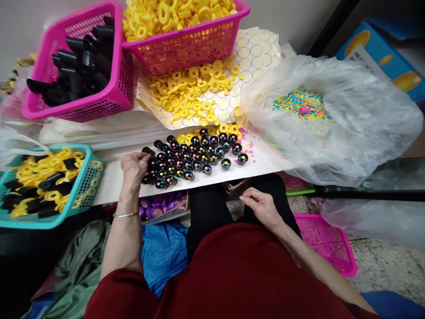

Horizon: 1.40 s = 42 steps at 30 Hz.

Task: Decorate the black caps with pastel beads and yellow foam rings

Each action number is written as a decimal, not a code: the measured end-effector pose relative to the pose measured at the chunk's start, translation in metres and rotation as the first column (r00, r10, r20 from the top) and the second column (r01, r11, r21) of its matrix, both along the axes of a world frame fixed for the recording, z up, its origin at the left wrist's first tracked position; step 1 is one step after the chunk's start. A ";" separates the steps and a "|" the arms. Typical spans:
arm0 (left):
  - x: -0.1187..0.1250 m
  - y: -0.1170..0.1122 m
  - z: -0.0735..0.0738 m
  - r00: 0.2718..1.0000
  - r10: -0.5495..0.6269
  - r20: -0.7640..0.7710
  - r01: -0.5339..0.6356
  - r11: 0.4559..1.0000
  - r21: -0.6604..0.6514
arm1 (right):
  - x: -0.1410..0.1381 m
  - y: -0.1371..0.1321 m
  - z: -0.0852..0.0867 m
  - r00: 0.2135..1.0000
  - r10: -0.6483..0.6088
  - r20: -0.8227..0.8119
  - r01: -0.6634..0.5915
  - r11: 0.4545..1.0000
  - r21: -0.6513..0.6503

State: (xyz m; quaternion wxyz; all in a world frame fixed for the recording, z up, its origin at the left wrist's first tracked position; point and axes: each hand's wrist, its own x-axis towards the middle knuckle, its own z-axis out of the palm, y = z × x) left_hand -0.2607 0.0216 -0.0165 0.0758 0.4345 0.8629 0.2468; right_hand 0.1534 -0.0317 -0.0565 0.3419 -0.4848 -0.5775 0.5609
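Observation:
Several small black cups [195, 155] filled with coloured candy beads stand in rows on the white board [113, 175]. My left hand [134, 166] rests at the left end of the rows, fingers curled over one black cup near its tip. My right hand [262, 206] hovers below the board's front edge above my lap, fingers loosely bent together; whether anything is in them I cannot see. Loose yellow rings [192, 91] lie on a sticker sheet behind the cups.
A pink basket [114, 95] of black tubes and a pink basket [199, 46] of yellow rings sit at the back. A teal basket [88, 177] holds assembled pieces at left. A clear plastic bag [348, 133] of coloured beads [302, 104] is at right. Another pink basket [332, 248] lies on the floor.

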 end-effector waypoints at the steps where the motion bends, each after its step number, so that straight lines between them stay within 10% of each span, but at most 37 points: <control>1: 0.002 0.000 0.001 1.000 0.004 0.003 -0.004 1.000 0.006 | -0.001 0.000 0.000 1.000 0.004 0.000 -0.004 1.000 0.003; 19: -0.001 -0.001 -0.010 0.998 -0.051 -0.039 0.054 0.997 0.062 | -0.002 0.002 -0.002 1.000 0.024 0.020 -0.024 1.000 -0.003; 30: 0.005 0.005 0.008 0.997 -0.046 -0.068 0.039 0.994 -0.105 | -0.003 0.002 -0.005 1.000 0.017 0.007 -0.017 1.000 -0.001; 42: 0.026 -0.002 0.024 0.925 0.142 0.354 -0.250 0.926 0.284 | -0.002 0.003 -0.005 0.999 0.046 0.009 -0.047 0.999 0.016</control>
